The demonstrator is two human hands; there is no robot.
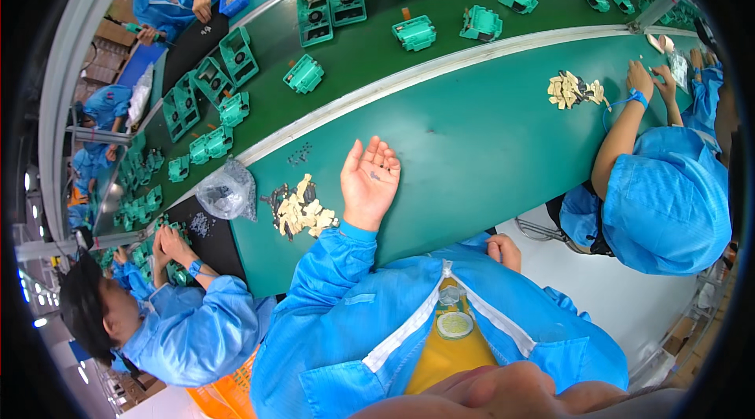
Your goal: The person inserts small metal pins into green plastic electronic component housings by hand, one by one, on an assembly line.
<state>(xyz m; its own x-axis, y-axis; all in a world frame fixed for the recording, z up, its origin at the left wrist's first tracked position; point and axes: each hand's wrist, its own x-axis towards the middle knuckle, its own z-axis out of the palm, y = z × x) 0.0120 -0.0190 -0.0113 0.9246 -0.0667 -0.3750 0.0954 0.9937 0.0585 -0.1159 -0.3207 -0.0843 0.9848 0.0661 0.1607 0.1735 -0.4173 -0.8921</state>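
My left hand [370,187] is held palm up over the green worktable, its fingers loosely cupped. A few tiny grey parts [376,176] lie in that palm. Beside the wrist, a pile of cream-coloured pieces [303,211] is mixed with black ones on the table. Behind this pile are scattered small dark parts [300,154]. Down at the table's near edge, close to my body, my right hand [504,251] has its fingers curled in. Whatever it may hold is hidden.
A clear plastic bag [226,189] lies left of the pile. Beyond a pale rail [440,59], a green conveyor [354,73] carries several teal housings [414,32]. Co-workers sit to my left [189,325] and right [668,199]. Another cream pile [574,90] is near the right one.
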